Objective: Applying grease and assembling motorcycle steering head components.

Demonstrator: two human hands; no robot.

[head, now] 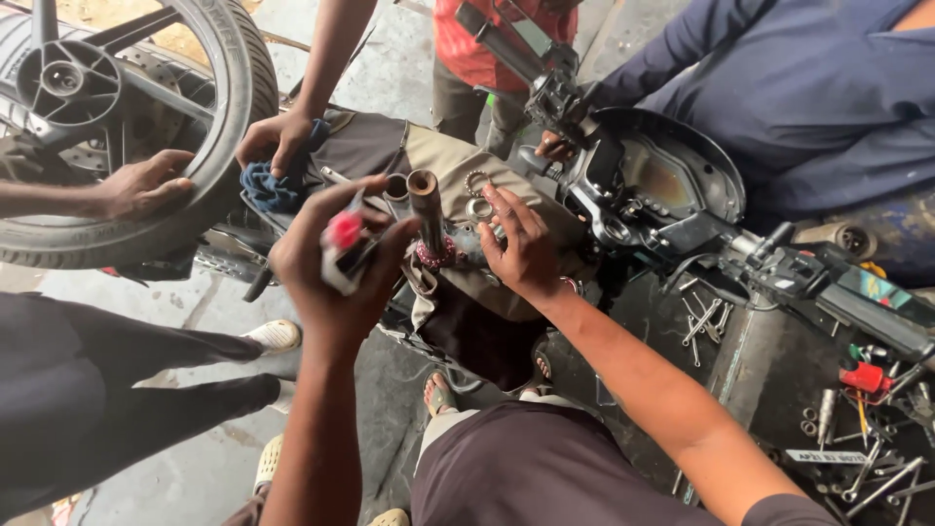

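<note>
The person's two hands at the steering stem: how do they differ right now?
The left hand is closed around a small white tube with a red cap, raised beside the upright rusty metal stem. The right hand holds nothing; its fingers spread flat, touching a silver bearing ring on the tan motorcycle frame. Both flank the stem.

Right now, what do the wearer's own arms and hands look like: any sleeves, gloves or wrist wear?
Both forearms are bare, with no gloves on the left hand or the right hand. A dark short sleeve shows at the right upper arm. A thin band circles the right wrist. The left arm shows no sleeve or wrist wear in view.
</note>
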